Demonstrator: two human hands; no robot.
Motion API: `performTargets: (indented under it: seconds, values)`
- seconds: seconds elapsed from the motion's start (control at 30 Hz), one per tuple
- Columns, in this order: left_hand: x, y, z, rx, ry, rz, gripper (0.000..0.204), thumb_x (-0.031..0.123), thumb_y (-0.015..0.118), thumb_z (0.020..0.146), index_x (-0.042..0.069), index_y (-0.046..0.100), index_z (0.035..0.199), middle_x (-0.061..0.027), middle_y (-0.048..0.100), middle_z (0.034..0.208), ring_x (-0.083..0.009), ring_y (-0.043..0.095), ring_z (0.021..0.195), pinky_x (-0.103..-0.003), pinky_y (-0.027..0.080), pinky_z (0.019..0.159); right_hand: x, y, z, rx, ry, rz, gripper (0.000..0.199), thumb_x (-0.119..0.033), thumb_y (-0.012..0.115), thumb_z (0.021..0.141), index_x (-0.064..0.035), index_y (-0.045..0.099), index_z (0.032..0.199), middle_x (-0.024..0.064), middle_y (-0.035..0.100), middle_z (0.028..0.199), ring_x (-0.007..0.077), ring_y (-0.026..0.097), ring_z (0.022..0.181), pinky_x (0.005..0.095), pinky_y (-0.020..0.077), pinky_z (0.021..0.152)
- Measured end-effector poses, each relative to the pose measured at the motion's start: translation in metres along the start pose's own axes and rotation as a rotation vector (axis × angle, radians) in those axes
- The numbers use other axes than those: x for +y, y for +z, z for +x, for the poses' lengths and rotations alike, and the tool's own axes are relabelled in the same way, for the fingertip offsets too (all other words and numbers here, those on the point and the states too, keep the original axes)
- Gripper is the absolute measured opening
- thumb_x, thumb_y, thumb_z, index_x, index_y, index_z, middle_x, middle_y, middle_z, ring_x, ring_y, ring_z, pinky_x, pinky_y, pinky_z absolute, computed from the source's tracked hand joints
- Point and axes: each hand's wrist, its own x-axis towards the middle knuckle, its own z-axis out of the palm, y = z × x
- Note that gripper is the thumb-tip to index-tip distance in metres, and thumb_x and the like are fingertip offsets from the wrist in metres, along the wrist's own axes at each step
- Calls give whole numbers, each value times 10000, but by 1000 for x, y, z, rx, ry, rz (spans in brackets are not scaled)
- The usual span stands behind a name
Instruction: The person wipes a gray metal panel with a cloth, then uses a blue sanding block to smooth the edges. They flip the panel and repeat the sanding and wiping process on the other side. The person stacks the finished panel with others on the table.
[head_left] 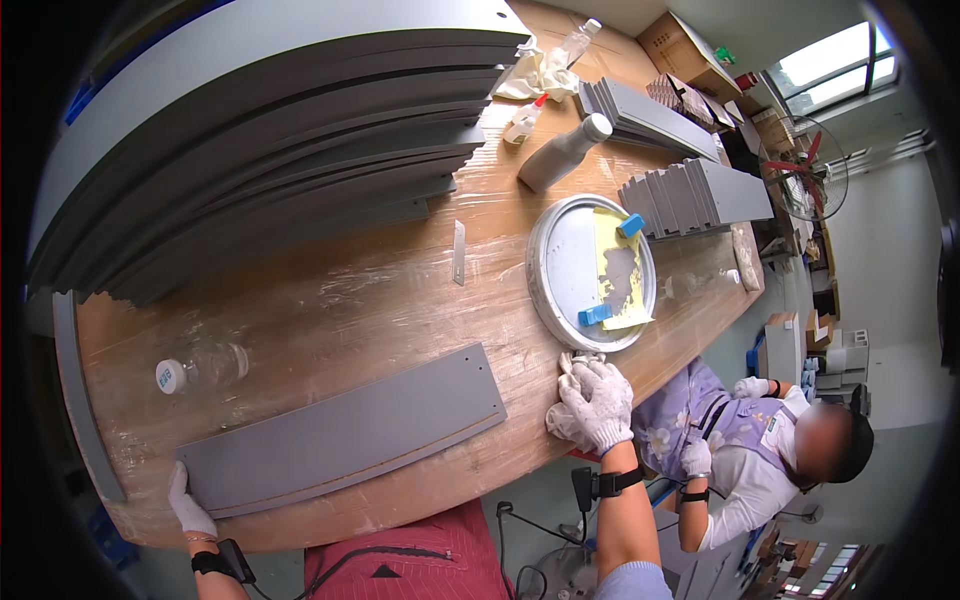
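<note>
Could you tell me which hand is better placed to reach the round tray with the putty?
Right. The right hand rests on a white cloth right beside the tray. The left hand is far off, holding the end of the grey panel.

From my right hand (597,402), brown cardboard boxes (680,45) sit far up and to the right, beyond the table's end. More small boxes (812,330) stand on the floor right of that hand, beside the seated person. I see no screens, signs or readable labels.
</note>
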Motion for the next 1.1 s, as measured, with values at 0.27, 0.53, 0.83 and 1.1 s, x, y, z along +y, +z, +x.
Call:
performTargets:
  seconds: [0.27, 0.53, 0.83, 1.1]
  values:
    - [5, 8, 5, 4, -94, -80, 547, 369, 587, 1015, -25, 582, 1394, -75, 606, 1365, -192, 556, 1229, -303, 390, 1097, 12, -26, 61, 408, 44, -32, 536, -386, 810, 773, -83, 710, 1204, 145, 712, 1176, 369, 581, 1217, 491, 402, 1067]
    - [2, 1, 11, 43, -196, -133, 571, 428, 600, 1001, -5, 606, 1374, -69, 619, 1350, -203, 575, 1210, -307, 416, 1077, 34, -11, 96, 452, 201, -60, 498, -354, 801, 775, -101, 692, 1190, 178, 695, 1116, 372, 619, 1118, 498, 439, 999]
    - [7, -3, 9, 3, -243, -108, 590, 465, 621, 982, 7, 617, 1353, -80, 645, 1296, -217, 601, 1159, -320, 452, 1040, 81, -17, 144, 466, 434, 113, 452, -327, 737, 862, -158, 679, 1277, 200, 688, 1105, 375, 659, 1032, 479, 516, 922]
    - [-5, -21, 18, 16, -239, -127, 599, 480, 620, 983, 1, 609, 1343, -104, 650, 1266, -239, 619, 1118, -343, 485, 1008, 71, -13, 163, 427, 397, 83, 436, -321, 740, 866, -133, 687, 1256, 191, 711, 1094, 363, 669, 1043, 469, 517, 934]
